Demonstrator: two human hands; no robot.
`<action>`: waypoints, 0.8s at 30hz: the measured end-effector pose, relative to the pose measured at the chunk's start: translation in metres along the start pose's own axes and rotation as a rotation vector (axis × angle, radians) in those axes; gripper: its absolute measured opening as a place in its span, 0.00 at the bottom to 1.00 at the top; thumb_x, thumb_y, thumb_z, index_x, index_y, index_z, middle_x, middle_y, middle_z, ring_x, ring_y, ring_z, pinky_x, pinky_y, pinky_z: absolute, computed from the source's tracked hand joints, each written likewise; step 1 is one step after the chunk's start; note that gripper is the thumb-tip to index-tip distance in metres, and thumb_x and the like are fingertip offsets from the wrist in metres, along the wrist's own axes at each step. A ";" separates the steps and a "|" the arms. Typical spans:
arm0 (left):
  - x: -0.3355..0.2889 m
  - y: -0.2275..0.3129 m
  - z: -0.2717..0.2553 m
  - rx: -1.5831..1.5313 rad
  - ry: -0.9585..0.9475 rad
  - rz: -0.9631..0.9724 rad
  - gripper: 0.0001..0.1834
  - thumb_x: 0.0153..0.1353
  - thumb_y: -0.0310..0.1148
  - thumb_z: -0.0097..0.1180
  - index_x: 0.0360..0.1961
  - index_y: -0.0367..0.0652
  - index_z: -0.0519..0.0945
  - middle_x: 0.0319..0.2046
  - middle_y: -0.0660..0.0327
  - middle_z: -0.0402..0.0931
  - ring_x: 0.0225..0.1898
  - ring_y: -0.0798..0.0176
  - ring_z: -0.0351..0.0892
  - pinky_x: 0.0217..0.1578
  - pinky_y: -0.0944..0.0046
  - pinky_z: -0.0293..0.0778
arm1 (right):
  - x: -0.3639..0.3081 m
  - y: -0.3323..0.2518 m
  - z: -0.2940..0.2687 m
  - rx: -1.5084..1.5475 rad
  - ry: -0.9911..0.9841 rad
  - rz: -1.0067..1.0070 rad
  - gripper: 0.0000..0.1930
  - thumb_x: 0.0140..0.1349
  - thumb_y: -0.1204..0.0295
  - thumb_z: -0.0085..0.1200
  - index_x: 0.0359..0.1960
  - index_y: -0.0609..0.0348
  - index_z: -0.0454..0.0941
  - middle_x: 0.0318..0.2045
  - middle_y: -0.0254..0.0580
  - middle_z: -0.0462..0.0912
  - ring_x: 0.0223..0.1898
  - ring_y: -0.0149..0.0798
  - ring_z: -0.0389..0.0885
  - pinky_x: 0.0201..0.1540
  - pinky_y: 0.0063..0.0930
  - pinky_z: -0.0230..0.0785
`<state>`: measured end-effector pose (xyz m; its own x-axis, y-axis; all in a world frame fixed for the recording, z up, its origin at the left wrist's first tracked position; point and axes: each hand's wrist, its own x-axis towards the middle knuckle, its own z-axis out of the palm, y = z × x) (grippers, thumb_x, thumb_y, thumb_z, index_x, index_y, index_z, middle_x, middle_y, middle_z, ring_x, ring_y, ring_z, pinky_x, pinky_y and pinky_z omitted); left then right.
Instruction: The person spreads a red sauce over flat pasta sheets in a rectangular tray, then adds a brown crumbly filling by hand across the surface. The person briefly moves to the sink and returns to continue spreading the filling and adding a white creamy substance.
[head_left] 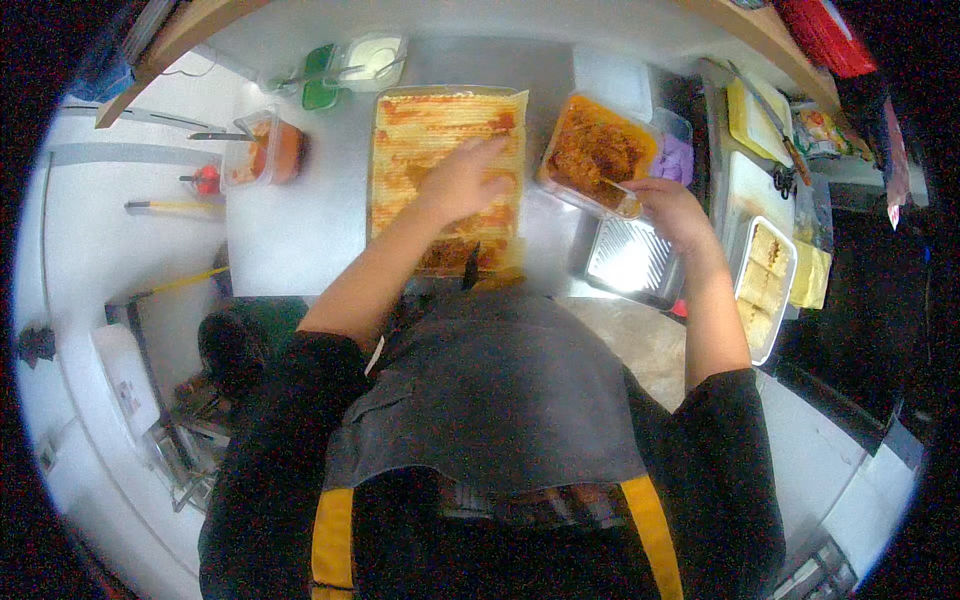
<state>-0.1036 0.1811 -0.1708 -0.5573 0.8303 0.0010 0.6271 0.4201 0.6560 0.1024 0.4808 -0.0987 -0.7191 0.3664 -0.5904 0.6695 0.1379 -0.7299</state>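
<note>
A long rectangular tray (372,190) holds ridged pale yellow pasta sheets (450,110) streaked with red sauce, with a patch of brown meat sauce at its near end. Over the sheets hovers my left hand (465,185), fingers spread and holding nothing; I cannot tell if it touches them. To its right, a clear plastic tub of orange-brown meat sauce (600,140) sits tilted. My right hand (672,210) is closed at the tub's near right corner, on what looks like a spoon (618,185) whose head is in the sauce.
A ridged metal tray (630,258) lies under the tub's near side. At left stands a tub of red sauce (275,150) with a utensil. White cream (373,58) and a green lid (320,78) are at the back. A filled white dish (766,285) and scissors (784,180) lie right.
</note>
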 end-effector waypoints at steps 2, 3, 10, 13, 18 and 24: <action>-0.013 -0.034 -0.016 0.083 0.090 -0.010 0.30 0.60 0.35 0.64 0.64 0.42 0.77 0.51 0.44 0.78 0.55 0.41 0.78 0.60 0.49 0.73 | -0.015 -0.014 0.006 0.116 0.002 0.017 0.18 0.64 0.78 0.50 0.53 0.61 0.85 0.24 0.26 0.76 0.19 0.23 0.65 0.20 0.20 0.54; -0.021 -0.049 -0.024 0.138 0.101 -0.056 0.27 0.59 0.33 0.64 0.60 0.42 0.80 0.50 0.45 0.78 0.54 0.42 0.78 0.60 0.49 0.74 | -0.021 -0.022 0.012 0.164 0.005 0.027 0.18 0.64 0.77 0.50 0.54 0.62 0.84 0.23 0.23 0.73 0.17 0.20 0.60 0.18 0.19 0.50; -0.038 -0.100 -0.061 0.180 0.156 -0.011 0.25 0.54 0.25 0.60 0.55 0.46 0.83 0.52 0.47 0.80 0.57 0.42 0.77 0.61 0.49 0.72 | 0.000 -0.041 0.142 -0.326 0.086 -0.375 0.15 0.70 0.68 0.51 0.52 0.60 0.85 0.45 0.53 0.88 0.49 0.53 0.86 0.55 0.40 0.75; -0.031 -0.097 -0.049 0.270 -0.012 0.085 0.25 0.53 0.24 0.59 0.55 0.47 0.83 0.54 0.49 0.80 0.58 0.43 0.77 0.62 0.48 0.72 | 0.034 -0.029 0.195 -0.436 0.119 -0.366 0.16 0.72 0.66 0.49 0.52 0.59 0.84 0.47 0.56 0.86 0.50 0.58 0.84 0.54 0.46 0.73; -0.022 -0.092 -0.016 0.281 -0.169 0.168 0.27 0.54 0.25 0.59 0.59 0.47 0.81 0.56 0.54 0.79 0.59 0.46 0.76 0.63 0.47 0.69 | 0.082 -0.010 0.225 -0.559 0.073 -0.326 0.16 0.72 0.66 0.47 0.51 0.58 0.84 0.47 0.58 0.85 0.51 0.60 0.83 0.54 0.49 0.74; -0.023 -0.100 0.008 0.327 -0.136 0.190 0.29 0.56 0.25 0.59 0.62 0.44 0.79 0.61 0.54 0.75 0.63 0.48 0.72 0.65 0.49 0.67 | 0.099 0.007 0.216 -0.449 0.049 -0.302 0.16 0.72 0.67 0.48 0.54 0.55 0.84 0.48 0.55 0.87 0.51 0.55 0.85 0.54 0.44 0.76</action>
<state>-0.1494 0.1228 -0.2423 -0.3513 0.9361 -0.0148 0.8644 0.3304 0.3791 -0.0044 0.3197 -0.2361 -0.8894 0.2904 -0.3529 0.4558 0.6195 -0.6391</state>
